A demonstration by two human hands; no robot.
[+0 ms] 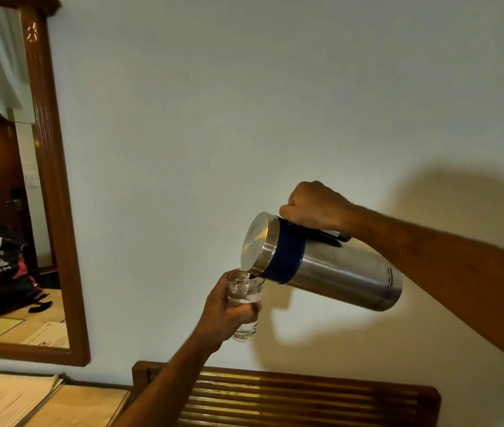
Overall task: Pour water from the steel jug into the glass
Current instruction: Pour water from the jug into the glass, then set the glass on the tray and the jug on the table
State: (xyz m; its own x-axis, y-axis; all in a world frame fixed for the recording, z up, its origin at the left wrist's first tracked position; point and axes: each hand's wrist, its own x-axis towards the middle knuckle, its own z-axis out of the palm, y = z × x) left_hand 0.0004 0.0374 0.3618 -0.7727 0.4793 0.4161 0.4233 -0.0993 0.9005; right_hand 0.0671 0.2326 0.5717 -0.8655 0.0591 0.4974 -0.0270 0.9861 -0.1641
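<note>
The steel jug (pixel 333 266), with a blue band under its lid, is tipped far over to the left in mid-air in front of the wall. My right hand (pixel 313 206) is closed around its black handle on top. The spout sits right at the rim of a clear glass (pixel 246 292), and water runs into it. The glass holds some water. My left hand (pixel 227 309) grips the glass from the left, covering its middle; it is held upright in the air below the jug's lid.
A wood-framed mirror (pixel 59 211) hangs on the wall at left. Below the hands is a slatted wooden rack (pixel 306 399). A tabletop with papers (pixel 7 399) lies at bottom left. A white wall stands close behind the jug.
</note>
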